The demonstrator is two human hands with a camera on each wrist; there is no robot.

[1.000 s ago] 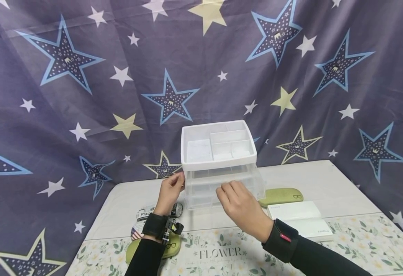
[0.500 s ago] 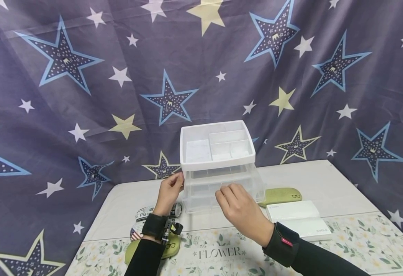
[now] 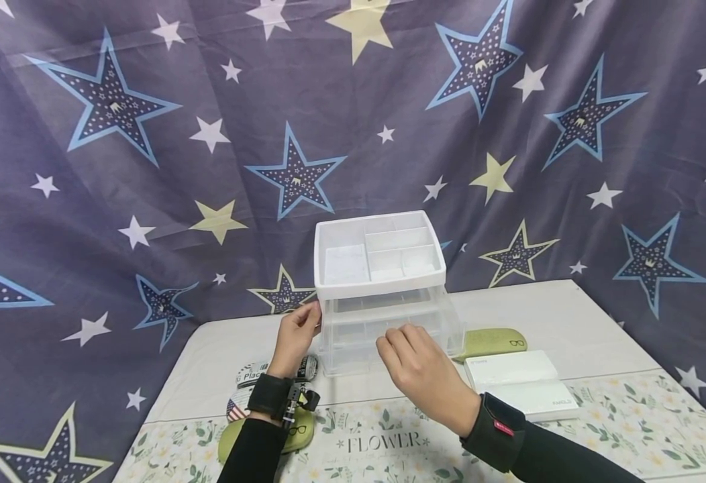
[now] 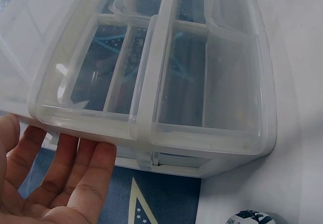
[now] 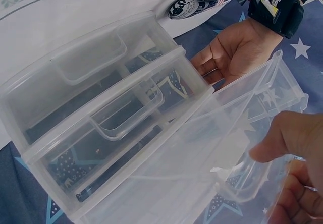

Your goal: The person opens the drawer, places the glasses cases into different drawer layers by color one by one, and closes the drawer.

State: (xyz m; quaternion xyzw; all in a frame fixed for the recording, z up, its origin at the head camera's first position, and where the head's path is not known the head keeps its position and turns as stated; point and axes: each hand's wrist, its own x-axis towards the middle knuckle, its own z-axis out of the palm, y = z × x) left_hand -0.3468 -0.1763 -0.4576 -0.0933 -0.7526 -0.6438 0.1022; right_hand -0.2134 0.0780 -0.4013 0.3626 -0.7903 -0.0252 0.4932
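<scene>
Your right hand grips the top drawer, already pulled out; your left hand loosely touches the cabinet; lower drawers look closed.

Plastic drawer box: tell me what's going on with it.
A person's right hand grips the front of the top drawer of the plastic drawer box; that drawer stands pulled out. The left hand touches the side of the box. The two lower drawers are closed.
</scene>
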